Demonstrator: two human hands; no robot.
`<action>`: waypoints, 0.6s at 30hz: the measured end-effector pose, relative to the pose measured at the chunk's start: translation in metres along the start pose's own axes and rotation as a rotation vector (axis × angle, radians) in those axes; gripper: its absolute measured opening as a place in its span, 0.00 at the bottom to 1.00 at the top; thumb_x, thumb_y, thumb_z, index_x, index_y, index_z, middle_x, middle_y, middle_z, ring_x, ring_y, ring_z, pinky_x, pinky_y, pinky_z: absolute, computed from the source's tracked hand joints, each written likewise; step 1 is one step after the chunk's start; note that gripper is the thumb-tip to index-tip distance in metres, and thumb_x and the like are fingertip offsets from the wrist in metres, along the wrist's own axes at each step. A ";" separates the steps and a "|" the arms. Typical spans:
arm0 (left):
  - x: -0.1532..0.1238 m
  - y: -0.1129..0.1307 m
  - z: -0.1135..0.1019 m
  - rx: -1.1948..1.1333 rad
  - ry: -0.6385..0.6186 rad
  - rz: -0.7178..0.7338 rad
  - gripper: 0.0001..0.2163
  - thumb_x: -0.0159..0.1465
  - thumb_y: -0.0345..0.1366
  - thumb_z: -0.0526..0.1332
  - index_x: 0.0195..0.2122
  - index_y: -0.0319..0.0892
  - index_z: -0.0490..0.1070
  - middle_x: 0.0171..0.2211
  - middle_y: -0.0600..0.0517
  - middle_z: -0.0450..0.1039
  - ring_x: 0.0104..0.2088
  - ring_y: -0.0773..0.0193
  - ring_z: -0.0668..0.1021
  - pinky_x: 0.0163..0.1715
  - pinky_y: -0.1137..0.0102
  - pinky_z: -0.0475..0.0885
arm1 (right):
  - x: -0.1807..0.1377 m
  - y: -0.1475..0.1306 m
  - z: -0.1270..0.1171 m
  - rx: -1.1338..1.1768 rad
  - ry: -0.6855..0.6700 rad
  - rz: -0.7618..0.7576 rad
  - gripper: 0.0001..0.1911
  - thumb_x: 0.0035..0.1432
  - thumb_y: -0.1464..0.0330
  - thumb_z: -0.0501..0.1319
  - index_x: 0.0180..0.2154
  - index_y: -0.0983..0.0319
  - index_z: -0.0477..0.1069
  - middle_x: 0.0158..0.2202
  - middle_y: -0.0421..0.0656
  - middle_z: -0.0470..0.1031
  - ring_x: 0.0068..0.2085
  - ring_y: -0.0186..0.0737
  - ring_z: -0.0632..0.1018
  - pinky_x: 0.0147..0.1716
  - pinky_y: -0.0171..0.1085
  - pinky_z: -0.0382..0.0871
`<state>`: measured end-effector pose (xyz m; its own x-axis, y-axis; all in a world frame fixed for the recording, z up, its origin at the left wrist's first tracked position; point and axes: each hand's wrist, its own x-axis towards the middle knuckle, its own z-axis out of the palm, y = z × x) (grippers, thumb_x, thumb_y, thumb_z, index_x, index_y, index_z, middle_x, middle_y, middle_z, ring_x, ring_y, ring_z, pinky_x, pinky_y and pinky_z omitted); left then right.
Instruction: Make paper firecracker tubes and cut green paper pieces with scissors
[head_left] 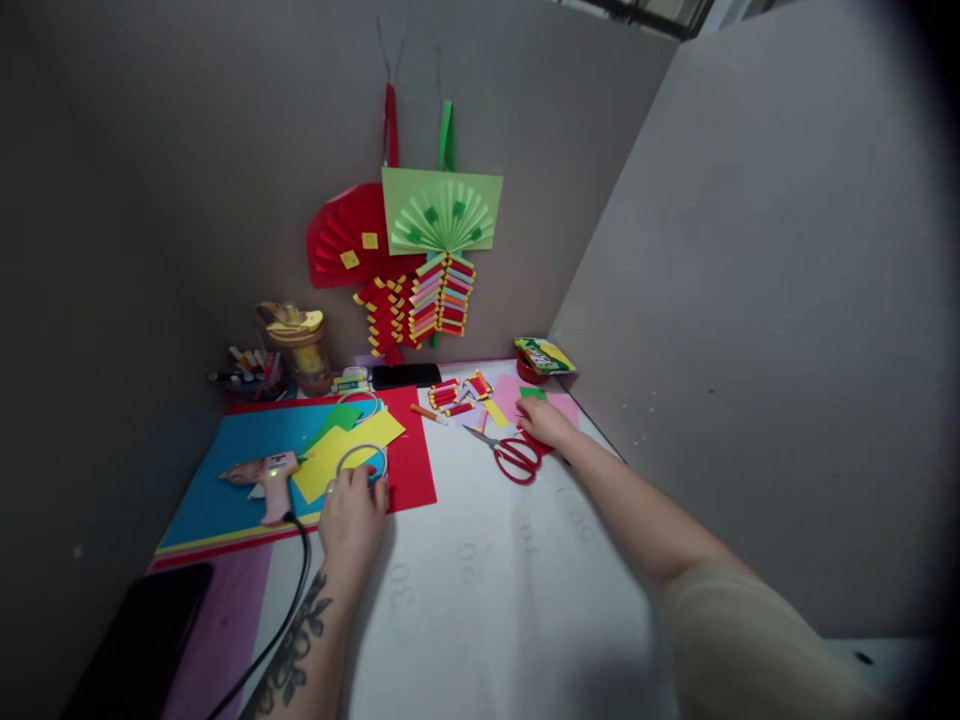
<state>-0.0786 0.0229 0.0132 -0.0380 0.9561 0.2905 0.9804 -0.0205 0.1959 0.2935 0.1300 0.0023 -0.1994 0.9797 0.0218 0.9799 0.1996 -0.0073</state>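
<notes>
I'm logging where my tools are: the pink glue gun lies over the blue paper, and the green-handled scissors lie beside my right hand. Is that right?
Not quite: the scissors have red handles, not green, as the head view shows. They do lie beside your right hand, and the pink glue gun lies over the blue paper.

Your left hand [354, 510] is at a thin round ring [363, 447] on the yellow paper [321, 468]. It is hard to tell if you grip it. Left of it, a pink glue gun [274, 485] lies on big blue paper [240, 440]. Your right hand [546, 424] is by a pink sheet [568, 405] at the far side of the bench [480, 600]. Scissors [498, 446] with red handles lie just beside that hand. Little red and yellow paper rolls [444, 393] are near the blades. On the wall [247, 150], a red fan [341, 225] hangs partly behind a green fan [448, 220].
</notes>
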 end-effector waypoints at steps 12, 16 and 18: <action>0.001 -0.002 0.006 -0.055 -0.074 0.027 0.13 0.63 0.41 0.50 0.39 0.41 0.71 0.36 0.46 0.71 0.39 0.54 0.72 0.39 0.65 0.64 | 0.010 0.008 0.000 -0.046 -0.158 -0.035 0.11 0.59 0.75 0.51 0.38 0.66 0.72 0.41 0.54 0.75 0.42 0.44 0.74 0.42 0.35 0.63; 0.001 -0.001 0.004 -0.062 -0.085 0.025 0.14 0.63 0.41 0.50 0.39 0.41 0.72 0.36 0.46 0.71 0.39 0.54 0.72 0.40 0.65 0.64 | 0.012 0.007 0.000 -0.011 -0.151 0.007 0.11 0.58 0.74 0.53 0.38 0.66 0.73 0.40 0.55 0.76 0.41 0.44 0.76 0.41 0.35 0.64; 0.001 -0.001 0.004 -0.061 -0.094 0.025 0.14 0.63 0.41 0.50 0.39 0.41 0.72 0.36 0.46 0.71 0.39 0.54 0.72 0.39 0.65 0.65 | 0.012 0.007 0.000 0.022 -0.117 0.046 0.12 0.58 0.72 0.52 0.38 0.67 0.74 0.40 0.54 0.77 0.41 0.44 0.76 0.41 0.34 0.64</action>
<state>-0.0789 0.0248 0.0097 0.0076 0.9782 0.2073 0.9671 -0.0599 0.2471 0.2982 0.1428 0.0020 -0.1553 0.9832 -0.0963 0.9878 0.1534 -0.0271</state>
